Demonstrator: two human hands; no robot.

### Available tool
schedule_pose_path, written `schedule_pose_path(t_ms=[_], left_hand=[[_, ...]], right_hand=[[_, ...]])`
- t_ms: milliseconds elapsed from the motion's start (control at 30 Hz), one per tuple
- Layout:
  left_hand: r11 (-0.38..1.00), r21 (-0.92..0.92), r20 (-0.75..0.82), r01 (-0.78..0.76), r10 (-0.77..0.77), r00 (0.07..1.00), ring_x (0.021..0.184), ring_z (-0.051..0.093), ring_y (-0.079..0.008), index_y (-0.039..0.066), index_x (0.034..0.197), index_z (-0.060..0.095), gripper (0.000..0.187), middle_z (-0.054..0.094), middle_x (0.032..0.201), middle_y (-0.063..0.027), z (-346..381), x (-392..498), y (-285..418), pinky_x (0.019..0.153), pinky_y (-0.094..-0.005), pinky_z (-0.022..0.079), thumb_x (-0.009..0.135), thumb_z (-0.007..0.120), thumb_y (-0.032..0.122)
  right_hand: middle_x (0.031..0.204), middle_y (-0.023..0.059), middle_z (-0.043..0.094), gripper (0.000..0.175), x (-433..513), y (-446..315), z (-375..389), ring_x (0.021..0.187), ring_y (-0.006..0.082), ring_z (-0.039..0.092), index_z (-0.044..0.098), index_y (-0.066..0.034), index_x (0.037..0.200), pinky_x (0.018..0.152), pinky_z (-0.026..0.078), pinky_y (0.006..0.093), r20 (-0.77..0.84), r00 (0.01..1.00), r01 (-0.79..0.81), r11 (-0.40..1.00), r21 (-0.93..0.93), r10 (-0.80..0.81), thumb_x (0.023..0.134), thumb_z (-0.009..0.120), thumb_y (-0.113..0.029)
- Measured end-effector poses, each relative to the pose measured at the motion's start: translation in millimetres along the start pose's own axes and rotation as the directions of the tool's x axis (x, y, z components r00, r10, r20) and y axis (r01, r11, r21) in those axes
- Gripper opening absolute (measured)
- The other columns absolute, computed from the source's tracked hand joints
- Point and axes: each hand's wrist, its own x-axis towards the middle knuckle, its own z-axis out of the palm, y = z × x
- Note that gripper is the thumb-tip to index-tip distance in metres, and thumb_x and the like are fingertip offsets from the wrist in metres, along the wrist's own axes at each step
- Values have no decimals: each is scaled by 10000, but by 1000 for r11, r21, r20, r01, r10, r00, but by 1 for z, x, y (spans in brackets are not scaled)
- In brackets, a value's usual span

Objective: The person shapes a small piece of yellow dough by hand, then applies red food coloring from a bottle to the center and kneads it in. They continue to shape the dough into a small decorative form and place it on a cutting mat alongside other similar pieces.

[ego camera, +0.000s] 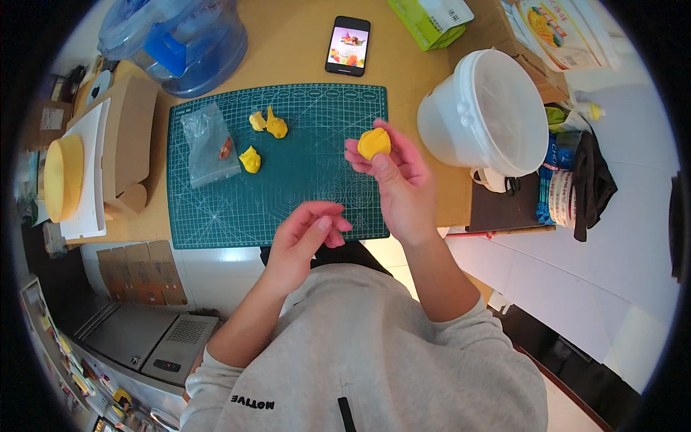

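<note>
Between the thumb and fingers of my right hand [402,183] is a rounded lump of yellow modelling clay [373,143] with creases on top. It is held up over the right edge of a green cutting mat [302,178]. My left hand [307,240] hovers near the mat's front edge, fingers loosely curled and apart, with nothing in it. Farther left on the mat lie a yellow clay piece [250,159], another with a drawn-out tip [277,125], and a paler chunk [257,121] touching it. Beside them rests a clear zip bag [208,148] with a small reddish-brown bit [225,148].
A phone [348,46] with a lit picture lies behind the mat. A large blue water jug [178,48] stands back left, a cardboard box [129,140] at left. On the right, a white plastic bucket [445,119] is tipped over; a green pouch [432,24] lies behind it.
</note>
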Motion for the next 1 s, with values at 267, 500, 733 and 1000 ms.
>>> schedule_pose_path(t_ms=[267, 500, 733, 1000], left_hand=[[997, -50, 4, -53, 53, 999, 794, 544, -102, 7, 1145, 507, 298, 591, 973, -53, 9, 23, 20, 719, -247, 453, 966, 462, 240], [997, -12, -12, -81, 81, 997, 836, 564, -98, 2, 1034, 560, 239, 612, 932, -52, 17, 33, 28, 743, -242, 466, 946, 514, 219], [980, -96, 14, -176, 178, 984, 872, 558, -80, 15, 1028, 571, 211, 615, 957, -33, 25, 29, 29, 770, -226, 458, 915, 577, 193], [921, -50, -40, -385, 384, 923, 888, 563, -90, -8, 1071, 563, 223, 610, 990, -42, 45, 16, 37, 788, -238, 464, 938, 534, 168]], right_hand=[[1317, 143, 485, 447, -12, 8, -2, 1257, 237, 419, 437, -37, 1310, 993, 387, 342, 300, 954, 68, 962, -263, 15, 891, 571, -116], [1392, 125, 402, 532, -12, -1, -5, 1242, 217, 429, 444, -38, 1311, 974, 404, 327, 398, 917, 147, 914, -378, 17, 823, 650, -90], [1271, 175, 530, 513, -14, 0, 3, 1215, 265, 482, 519, -17, 1226, 1017, 376, 364, 376, 913, 247, 947, -204, -157, 747, 702, -38], [1281, 273, 476, 333, -24, -11, 29, 1175, 289, 500, 535, 9, 1151, 974, 412, 391, 270, 963, -159, 797, 583, -5, 934, 517, -243]])
